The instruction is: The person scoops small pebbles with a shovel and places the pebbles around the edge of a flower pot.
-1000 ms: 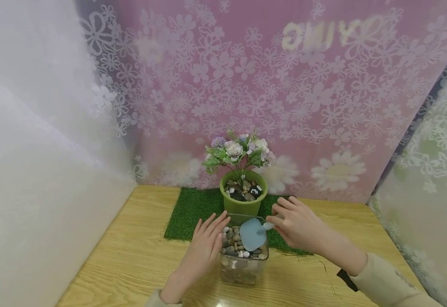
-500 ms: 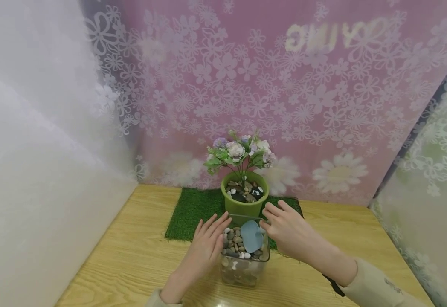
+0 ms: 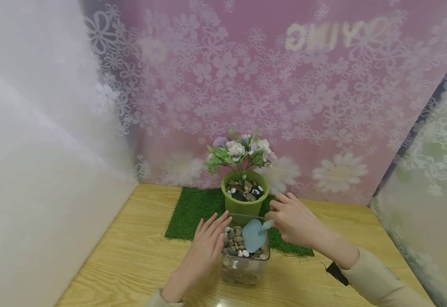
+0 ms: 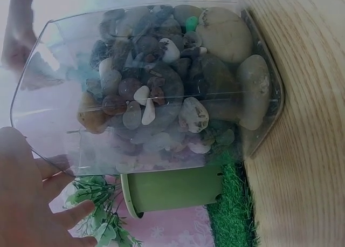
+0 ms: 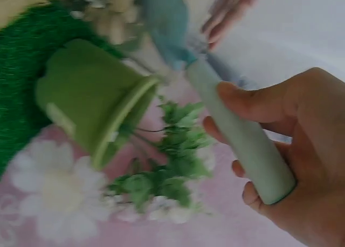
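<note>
In the head view, a clear plastic container full of mixed pebbles stands on the wooden table. My left hand rests against its left side, fingers extended along the rim. My right hand holds a small blue trowel, its blade over the pebbles inside the container. The right wrist view shows my fingers and thumb wrapped round the trowel's pale green handle. Seen from the left wrist, pebbles of many sizes fill the lower part of the container.
Just behind the container, a green flowerpot with stones and artificial flowers stands on a mat of artificial grass. A pink flowered backdrop closes off the back of the wooden table, with pale panels on both sides.
The trowel dipped lower with my right hand moving left, then the hand drew back up and right, showing the handle's neck again. My left hand stays in place.
</note>
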`<state>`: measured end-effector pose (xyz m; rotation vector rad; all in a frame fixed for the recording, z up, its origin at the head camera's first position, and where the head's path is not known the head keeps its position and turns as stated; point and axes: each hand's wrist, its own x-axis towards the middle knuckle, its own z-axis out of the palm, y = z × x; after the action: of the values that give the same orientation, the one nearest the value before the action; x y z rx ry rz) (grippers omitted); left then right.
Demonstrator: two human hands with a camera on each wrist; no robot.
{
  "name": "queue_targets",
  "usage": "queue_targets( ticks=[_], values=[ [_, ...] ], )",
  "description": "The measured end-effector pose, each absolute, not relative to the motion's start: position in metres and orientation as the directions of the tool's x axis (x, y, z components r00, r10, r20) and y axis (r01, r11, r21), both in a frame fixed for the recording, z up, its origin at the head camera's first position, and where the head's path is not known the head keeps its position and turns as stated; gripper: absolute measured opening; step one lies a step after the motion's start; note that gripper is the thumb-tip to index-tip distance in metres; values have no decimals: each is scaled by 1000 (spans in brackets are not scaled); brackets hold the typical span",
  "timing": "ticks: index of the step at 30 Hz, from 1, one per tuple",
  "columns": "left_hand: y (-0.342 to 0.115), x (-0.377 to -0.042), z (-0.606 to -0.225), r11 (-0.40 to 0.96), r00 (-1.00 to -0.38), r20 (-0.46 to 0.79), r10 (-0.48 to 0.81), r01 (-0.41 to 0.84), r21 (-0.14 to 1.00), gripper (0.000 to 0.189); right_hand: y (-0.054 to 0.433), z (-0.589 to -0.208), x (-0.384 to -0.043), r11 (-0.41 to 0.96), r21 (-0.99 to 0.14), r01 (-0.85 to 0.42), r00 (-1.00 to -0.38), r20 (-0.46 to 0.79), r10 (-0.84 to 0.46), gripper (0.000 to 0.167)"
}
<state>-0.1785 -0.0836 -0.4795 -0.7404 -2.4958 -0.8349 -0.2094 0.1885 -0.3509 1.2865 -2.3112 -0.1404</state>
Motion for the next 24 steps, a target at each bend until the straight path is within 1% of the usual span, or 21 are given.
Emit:
queue_targets(
  ticks=[4, 7, 11, 13, 17, 19, 21, 24],
  values=[
    [-85, -179, -479, 688, -791, 502, 349, 580, 435, 47, 200, -370, -218, 530, 200, -824, -402, 451, -797, 18],
    [-86, -179, -478, 684, -792, 497, 353, 582, 441, 46, 200, -381, -218, 505, 159, -848, -381, 481, -790, 18],
    [-86, -178, -477, 683, -785, 505, 359, 590, 431, 45, 199, -389, -216, 504, 125, -854, -383, 505, -773, 18],
    [-86, -178, -477, 683, -784, 507, 359, 590, 430, 45, 199, -391, -216, 517, 98, -850, -405, 505, -762, 19],
    [-85, -178, -477, 681, -785, 504, 360, 591, 433, 45, 201, -389, -214, 560, -13, -828, -507, 446, -738, 20],
    [-84, -178, -476, 681, -786, 501, 363, 590, 434, 46, 201, -389, -212, 578, -62, -814, -547, 416, -726, 20],
    [-84, -177, -475, 679, -786, 503, 360, 590, 437, 47, 202, -388, -212, 588, -94, -803, -572, 398, -717, 20],
    [-84, -177, -476, 683, -786, 508, 353, 587, 435, 47, 203, -389, -213, 598, -127, -792, -593, 396, -701, 21]
  ],
)
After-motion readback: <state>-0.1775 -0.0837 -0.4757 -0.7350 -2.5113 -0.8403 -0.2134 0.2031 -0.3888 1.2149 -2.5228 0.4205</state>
